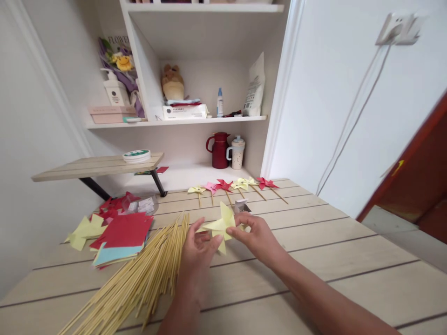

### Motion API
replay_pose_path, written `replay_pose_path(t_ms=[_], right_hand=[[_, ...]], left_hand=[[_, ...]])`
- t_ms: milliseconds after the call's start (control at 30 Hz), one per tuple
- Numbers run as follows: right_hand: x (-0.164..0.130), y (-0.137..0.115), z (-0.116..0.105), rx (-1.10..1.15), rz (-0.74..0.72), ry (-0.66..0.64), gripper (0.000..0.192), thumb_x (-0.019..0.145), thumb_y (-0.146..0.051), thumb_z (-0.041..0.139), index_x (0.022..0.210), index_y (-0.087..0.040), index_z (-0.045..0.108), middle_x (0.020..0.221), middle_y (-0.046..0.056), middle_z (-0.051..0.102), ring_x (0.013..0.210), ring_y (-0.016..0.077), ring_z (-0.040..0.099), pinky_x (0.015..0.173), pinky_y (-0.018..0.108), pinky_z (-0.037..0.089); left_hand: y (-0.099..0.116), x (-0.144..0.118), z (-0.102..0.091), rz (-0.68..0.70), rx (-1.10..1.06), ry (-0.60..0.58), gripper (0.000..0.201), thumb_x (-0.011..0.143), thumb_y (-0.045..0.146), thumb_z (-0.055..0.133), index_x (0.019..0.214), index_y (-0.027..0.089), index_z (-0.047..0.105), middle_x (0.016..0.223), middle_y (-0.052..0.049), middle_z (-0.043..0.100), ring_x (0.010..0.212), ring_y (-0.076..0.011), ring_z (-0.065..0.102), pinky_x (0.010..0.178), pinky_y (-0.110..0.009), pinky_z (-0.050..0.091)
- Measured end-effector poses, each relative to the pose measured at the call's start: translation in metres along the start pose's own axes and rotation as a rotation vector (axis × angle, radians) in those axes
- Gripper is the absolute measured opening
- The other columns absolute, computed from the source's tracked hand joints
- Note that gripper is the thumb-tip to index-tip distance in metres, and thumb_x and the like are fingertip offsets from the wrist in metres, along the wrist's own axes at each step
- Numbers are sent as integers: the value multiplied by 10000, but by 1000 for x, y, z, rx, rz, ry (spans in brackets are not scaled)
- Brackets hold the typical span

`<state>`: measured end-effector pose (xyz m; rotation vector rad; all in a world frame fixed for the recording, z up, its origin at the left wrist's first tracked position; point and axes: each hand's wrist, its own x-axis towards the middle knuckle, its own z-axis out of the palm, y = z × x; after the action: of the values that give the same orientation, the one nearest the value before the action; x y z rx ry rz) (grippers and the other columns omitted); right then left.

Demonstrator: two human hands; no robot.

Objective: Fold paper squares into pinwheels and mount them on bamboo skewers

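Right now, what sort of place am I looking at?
Probably a craft spot in a home: thin sticks and paper pinwheels lie on the slatted table, and a plush toy sits on a shelf behind it.

Sticks (157, 256) and pinwheels (224, 185) on wooden table (352, 246)

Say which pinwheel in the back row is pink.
The pink pinwheel, second from left, between a pale yellow pinwheel and a red pinwheel; the row's others are all yellow or red.
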<state>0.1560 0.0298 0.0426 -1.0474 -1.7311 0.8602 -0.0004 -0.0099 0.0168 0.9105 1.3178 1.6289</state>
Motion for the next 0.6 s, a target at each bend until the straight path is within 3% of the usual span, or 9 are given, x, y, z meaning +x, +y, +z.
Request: replay_pose_path(t_ms=[67, 167, 233, 333, 400, 600], right_hand=[[1, 0, -5, -18, -6, 13, 213, 762, -347, 658, 619, -206, 587, 797, 27, 657, 805, 222, 579, 770, 334, 397], [0, -2, -11, 23, -10, 24, 216, 749, -347, 690, 613, -205, 599, 834, 32, 673, 842, 230, 587, 777, 337, 400], [-1, -3, -12, 169, 38, 15, 200, 740, -354, 717, 643, -201, 634, 843, 35, 691, 854, 229, 593, 794, 340, 405], [-2, -3, -9, 482, 175, 19, 206, 721, -377, 755, 691, -186, 685, 784, 34, 709, 789, 206, 589, 796, 336, 404], [-2, -1, -5, 617, 229, 44, 224, 698, -382, 782, 673, -178, 692, 739, 30, 707, 755, 191, 575, 789, 329, 395], [-8, 0, 10, 688, 226, 77, 211, 681, -361, 809, 677, -177, 707, 741, 25, 711, 752, 186, 577, 776, 324, 400]], left_hand=[[0, 4, -6, 72, 126, 53, 799, 591, 327, 826, 1333, 219, 548, 1186, -130, 635, 1085, -281, 611, 936, -421, 453], [7, 5, -13, 211, 285, 42, 594, 628, 336, 805, 1197, 252, 655, 1298, -111, 571, 1252, -306, 507, 1080, -447, 335], [15, 2, -14, 247, 300, 50, 491, 664, 356, 789, 1135, 259, 688, 1321, -99, 569, 1302, -304, 465, 1113, -437, 299], [27, -3, -8, 125, 159, 53, 464, 730, 416, 749, 1159, 255, 676, 1311, -100, 613, 1301, -295, 481, 1096, -449, 327], [31, -6, -1, 18, 47, 5, 396, 759, 462, 720, 1075, 225, 715, 1223, -113, 679, 1227, -295, 556, 1059, -445, 373], [32, -13, 19, -98, -109, -103, 397, 637, 370, 834, 965, 167, 740, 991, -114, 763, 961, -251, 693, 895, -348, 483]])
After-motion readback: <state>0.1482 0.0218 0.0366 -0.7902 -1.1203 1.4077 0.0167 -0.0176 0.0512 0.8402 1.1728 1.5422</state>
